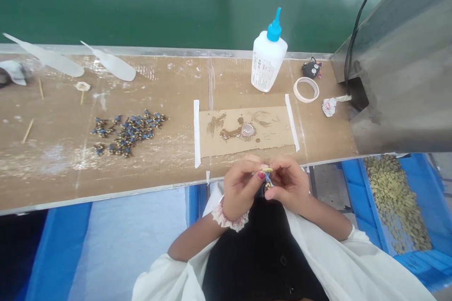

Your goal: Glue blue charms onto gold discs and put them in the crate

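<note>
Close in front of my body, over the table's front edge, both hands meet at a small blue-and-yellow figurine (267, 182). My left hand (240, 184) pinches a flat yellow piece (267, 170) at the figurine's top, thumb and fingertips closed. My right hand (290, 182) grips the figurine from the other side, between thumb and fingers. Whether the yellow piece and the figurine are joined, I cannot tell. Just beyond my hands, a taped cardboard piece (277, 124) bears a small round clear dish (248, 130) and wet brown smears.
Many small blue-and-yellow figurines (132, 131) lie in a pile at left. A white bottle with a blue nozzle (268, 61) stands behind the cardboard, near a tape roll (306, 90). A blue bin (381, 235) of yellow pieces sits at lower right; a metal housing (406, 70) rises at right.
</note>
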`<action>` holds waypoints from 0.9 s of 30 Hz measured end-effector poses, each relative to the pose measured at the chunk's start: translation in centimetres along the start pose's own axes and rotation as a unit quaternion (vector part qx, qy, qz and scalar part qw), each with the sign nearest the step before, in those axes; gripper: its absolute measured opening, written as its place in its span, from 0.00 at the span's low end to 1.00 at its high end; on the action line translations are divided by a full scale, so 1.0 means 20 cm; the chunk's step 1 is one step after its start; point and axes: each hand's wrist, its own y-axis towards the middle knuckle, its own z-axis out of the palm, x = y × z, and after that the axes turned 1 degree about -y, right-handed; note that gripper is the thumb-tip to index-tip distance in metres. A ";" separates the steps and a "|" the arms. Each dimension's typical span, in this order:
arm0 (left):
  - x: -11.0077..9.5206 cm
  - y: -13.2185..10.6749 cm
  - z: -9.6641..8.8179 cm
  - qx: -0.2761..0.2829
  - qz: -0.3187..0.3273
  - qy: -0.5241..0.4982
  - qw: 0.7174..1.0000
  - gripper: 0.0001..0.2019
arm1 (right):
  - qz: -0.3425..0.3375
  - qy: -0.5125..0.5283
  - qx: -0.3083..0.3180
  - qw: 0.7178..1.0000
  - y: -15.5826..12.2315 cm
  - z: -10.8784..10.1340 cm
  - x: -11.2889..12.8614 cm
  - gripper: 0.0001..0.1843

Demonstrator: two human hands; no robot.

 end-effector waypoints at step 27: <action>0.02 -0.02 0.05 -0.089 -0.206 -0.067 0.972 0.11 | -0.236 -0.314 -0.078 0.916 0.00 -0.04 0.07 0.10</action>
